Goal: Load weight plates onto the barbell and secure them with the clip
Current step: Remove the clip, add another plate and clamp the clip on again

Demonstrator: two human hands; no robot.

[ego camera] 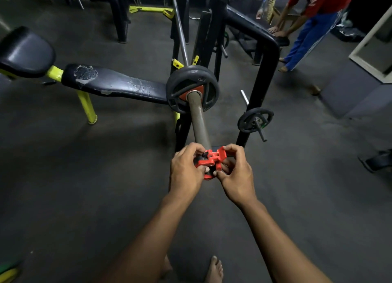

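Clip (212, 161), red, light, stiff plastic by the look, sits at the near end of the barbell sleeve (198, 121), well short of the loaded plate (192, 89), left hand (186, 172) and right hand (235, 174) both pinching it; best held by ring and lever.

Pretty dim overall, the whole gym floor (74, 187) reads as murky dark grey with heavy vignetting toward the corners. Light seems to come from above and behind, since a soft shadow pools on the floor under the bench (114, 85) and around the rack's feet. There's a mild sheen on the bench padding and a small glint on the barbell (199, 117) shaft farther back. Centre is reasonably sharp: the red clip (212, 161) pops and both hands look crisp. Edges bend hard from the wide-angle lens, and the person in red (322, 4) top right is smeared and soft.
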